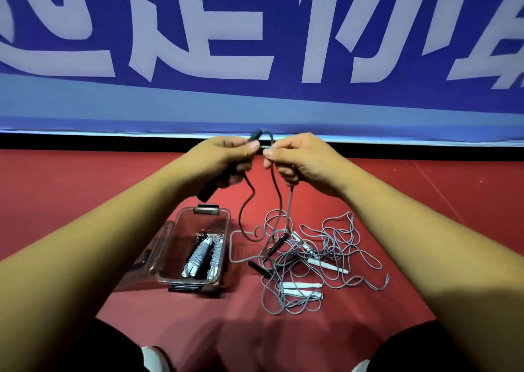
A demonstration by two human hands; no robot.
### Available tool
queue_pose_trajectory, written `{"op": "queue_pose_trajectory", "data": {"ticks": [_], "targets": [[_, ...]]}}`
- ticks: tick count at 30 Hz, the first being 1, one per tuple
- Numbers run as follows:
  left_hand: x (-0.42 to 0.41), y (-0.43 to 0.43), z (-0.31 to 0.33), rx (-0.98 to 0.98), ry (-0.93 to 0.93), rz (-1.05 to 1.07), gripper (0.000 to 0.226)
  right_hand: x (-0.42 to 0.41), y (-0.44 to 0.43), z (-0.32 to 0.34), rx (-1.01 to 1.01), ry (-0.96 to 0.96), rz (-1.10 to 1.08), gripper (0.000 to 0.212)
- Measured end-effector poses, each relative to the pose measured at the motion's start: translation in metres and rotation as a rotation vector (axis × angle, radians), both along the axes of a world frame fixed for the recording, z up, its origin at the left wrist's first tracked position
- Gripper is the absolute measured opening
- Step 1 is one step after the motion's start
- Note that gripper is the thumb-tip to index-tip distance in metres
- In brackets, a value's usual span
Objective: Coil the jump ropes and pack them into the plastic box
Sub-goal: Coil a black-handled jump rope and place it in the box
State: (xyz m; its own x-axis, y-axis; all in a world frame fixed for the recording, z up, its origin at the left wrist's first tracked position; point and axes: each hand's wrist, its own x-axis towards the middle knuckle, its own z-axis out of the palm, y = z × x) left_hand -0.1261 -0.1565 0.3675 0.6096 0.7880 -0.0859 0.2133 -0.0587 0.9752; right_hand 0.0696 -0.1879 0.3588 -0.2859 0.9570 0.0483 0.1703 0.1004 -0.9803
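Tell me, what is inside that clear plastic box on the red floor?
Inside the plastic box lie coiled jump ropes, side by side: pale grey and black bundles. Their exact number, and anything beneath them, cannot be seen.

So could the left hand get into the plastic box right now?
Likely yes, as far as the path goes: the plastic box stands open just below it. But the left hand grips a black handle, so it is not free.

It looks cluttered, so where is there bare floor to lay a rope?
Bare red floor lies left of the box and its lid, up to the banner, and right of the rope pile. The strip before the knees is free too. Crowded: the pile, its cords almost reaching the box.
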Motion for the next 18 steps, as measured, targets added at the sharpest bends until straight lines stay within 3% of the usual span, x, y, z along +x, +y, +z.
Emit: {"op": "queue_pose_trajectory", "data": {"ticks": [3, 6, 8, 11, 12, 13, 16, 18], "targets": [[-0.008, 0.013, 0.007, -0.040, -0.279, 0.234, 0.029, 0.023, 0.000, -0.025, -0.127, -0.197, 0.076, 0.021], [-0.024, 0.025, 0.008, -0.048, -0.342, 0.440, 0.030, 0.049, -0.003, -0.066, -0.360, -0.396, 0.094, 0.020], [-0.035, 0.031, 0.001, -0.023, -0.207, 0.560, 0.026, 0.055, -0.004, -0.077, -0.382, -0.408, 0.030, 0.021], [-0.047, 0.038, -0.013, 0.247, 0.378, 0.684, 0.009, 0.041, 0.000, -0.061, -0.286, -0.270, -0.051, 0.023], [-0.046, 0.038, -0.015, 0.328, 0.465, 0.689, 0.009, 0.035, -0.001, -0.051, -0.255, -0.243, -0.040, 0.024], [-0.042, 0.035, -0.015, 0.357, 0.438, 0.662, 0.011, 0.026, -0.003, -0.039, -0.231, -0.235, -0.008, 0.024], [-0.015, 0.016, -0.005, 0.229, 0.096, 0.392, 0.015, 0.004, -0.009, -0.015, -0.194, -0.246, 0.091, 0.025], [0.000, 0.001, -0.002, 0.118, 0.078, 0.119, 0.022, -0.007, -0.012, -0.004, -0.164, -0.240, 0.084, 0.022]]}}
